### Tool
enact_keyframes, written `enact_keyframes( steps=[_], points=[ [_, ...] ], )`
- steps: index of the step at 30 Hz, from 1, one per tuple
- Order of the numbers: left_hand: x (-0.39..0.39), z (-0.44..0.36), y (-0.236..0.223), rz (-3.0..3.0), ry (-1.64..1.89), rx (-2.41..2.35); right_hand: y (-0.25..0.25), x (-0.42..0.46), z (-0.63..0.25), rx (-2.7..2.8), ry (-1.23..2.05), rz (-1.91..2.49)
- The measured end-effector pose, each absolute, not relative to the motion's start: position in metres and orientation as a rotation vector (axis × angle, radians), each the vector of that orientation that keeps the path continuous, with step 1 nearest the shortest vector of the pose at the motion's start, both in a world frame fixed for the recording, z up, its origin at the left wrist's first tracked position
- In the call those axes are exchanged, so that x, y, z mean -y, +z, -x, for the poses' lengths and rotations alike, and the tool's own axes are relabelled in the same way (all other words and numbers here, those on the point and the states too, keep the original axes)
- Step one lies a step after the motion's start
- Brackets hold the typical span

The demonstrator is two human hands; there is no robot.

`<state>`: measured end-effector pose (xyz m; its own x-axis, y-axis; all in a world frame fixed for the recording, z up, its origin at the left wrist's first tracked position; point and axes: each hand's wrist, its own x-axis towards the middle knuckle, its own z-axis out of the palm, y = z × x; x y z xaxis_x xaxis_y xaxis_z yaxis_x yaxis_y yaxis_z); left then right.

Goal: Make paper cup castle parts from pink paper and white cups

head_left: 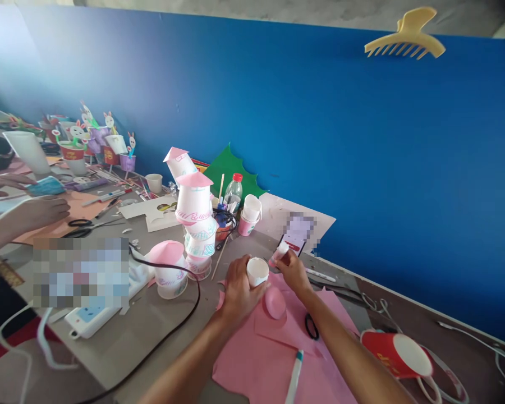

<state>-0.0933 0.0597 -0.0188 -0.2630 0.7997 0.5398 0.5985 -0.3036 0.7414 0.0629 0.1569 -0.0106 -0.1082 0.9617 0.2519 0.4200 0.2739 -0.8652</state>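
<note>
My left hand (238,287) is wrapped round a small white paper cup (257,271), held upside down above the table. My right hand (292,271) pinches a small pink and white tube (279,253), its tip close to the cup's rim. Below both hands lies a pink paper cone (275,302) on pink paper sheets (273,350). A pair of black-handled scissors (312,326) rests on the pink paper by my right forearm. A tower of stacked paper cups with pink cone roofs (196,224) stands just left of my hands.
A cup with a pink roof (169,275), a black cable (174,325), a white power strip (95,315), a red cup lying on its side (393,353), a pen (294,377), a bottle (233,192). Another person's hands (33,210) work at the left. Blue wall (362,157) behind.
</note>
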Motion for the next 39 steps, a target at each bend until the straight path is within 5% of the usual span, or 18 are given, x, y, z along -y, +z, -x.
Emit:
enact_keyframes(
  steps=[12, 28, 39],
  points=[
    [-0.059, 0.092, -0.02, -1.632, 1.508, -1.714, -0.03, -0.183, -0.026, 1.955, 0.611, 1.329],
    [-0.062, 0.097, -0.017, -1.642, 1.471, -1.677, -0.008, -0.086, -0.106, 2.113, 0.577, 1.352],
    [-0.057, 0.1, -0.008, -1.65, 1.441, -1.488, 0.001, -0.109, -0.102, 2.047, 0.337, 1.472]
  ],
)
